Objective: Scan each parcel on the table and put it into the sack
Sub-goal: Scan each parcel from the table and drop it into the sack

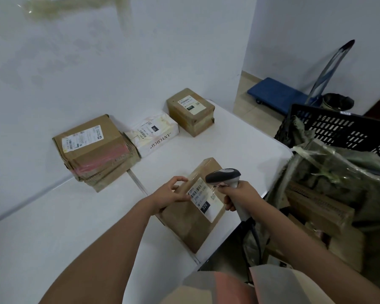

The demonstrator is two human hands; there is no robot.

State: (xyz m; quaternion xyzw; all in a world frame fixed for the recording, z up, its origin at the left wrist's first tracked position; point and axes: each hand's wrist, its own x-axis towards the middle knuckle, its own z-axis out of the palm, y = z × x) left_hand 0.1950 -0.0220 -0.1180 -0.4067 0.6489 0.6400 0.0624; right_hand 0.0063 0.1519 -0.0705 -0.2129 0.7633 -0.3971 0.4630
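A brown parcel (193, 207) is steadied near the table's (53, 227) right edge by the left hand (170, 191), fingers curled on it. Its long axis runs toward the far wall. A scanner (226, 178) is gripped by the right hand (239, 195), head aimed left over the label.

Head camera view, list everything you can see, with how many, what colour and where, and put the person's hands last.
table: one, white, against the wall.
parcel under scan: one, brown, near table edge, label up.
brown parcels: two, one at far left, one at far end.
white parcel: one, between those two.
scanner: one, grey and black, over the label.
sack: one, greenish, right of table, boxes inside.
crate: one, black, behind sack.
trolley: one, blue, on floor.
left hand: on the parcel's left edge.
right hand: grip around scanner handle.
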